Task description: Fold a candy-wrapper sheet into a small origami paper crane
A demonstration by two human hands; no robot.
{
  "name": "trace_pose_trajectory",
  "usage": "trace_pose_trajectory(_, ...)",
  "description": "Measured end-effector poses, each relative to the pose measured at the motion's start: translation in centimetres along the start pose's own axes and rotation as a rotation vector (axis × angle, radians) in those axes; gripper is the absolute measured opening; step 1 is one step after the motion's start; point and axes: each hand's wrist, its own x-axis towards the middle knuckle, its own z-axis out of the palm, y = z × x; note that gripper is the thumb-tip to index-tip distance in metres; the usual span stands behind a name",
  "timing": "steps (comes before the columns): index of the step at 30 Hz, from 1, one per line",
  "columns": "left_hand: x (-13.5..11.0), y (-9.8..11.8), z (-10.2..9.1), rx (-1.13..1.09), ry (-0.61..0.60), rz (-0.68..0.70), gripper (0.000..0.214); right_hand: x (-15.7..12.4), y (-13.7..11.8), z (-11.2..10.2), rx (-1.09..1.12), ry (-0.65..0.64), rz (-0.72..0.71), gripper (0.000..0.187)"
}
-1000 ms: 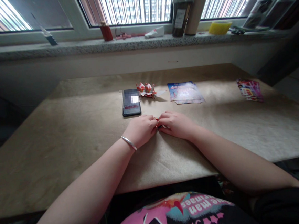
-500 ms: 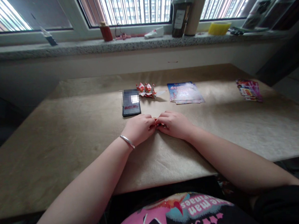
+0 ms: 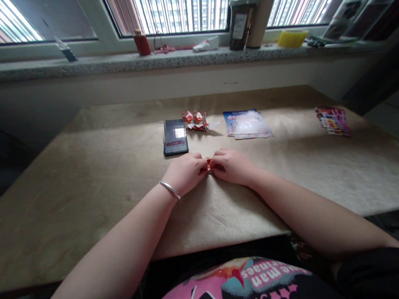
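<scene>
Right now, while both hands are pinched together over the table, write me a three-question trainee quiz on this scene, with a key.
1. True or false: the phone lies to the right of the blue leaflets.
2. What do the left hand and the right hand pinch between them? A. red folded paper B. a pen C. a coin
3. Fill the gap: the silver bracelet sits on the ___ wrist.
Key: 1 false, the phone lies to their left; 2 A; 3 left.
</scene>
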Motion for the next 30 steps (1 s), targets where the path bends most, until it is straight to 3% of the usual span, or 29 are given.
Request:
trace_pose_trajectory(13, 0.1, 0.3, -0.1, -0.010, 0.007, 0.052, 0.018, -0.3, 0.4, -0.8, -0.014, -0.031, 0.013, 0.016)
trace_pose_trajectory(19, 0.0, 0.3, -0.2, -0.008, -0.014, 0.063, 0.020, 0.1, 1.0, -0.5, 0.147, -0.046, 0.019, 0.016)
trace_pose_trajectory(30, -0.3, 0.0, -0.5, -0.018, -0.033, 0.091, 0.022, 0.1, 1.2, -0.4, 0.278, -0.078, 0.224, 0.009)
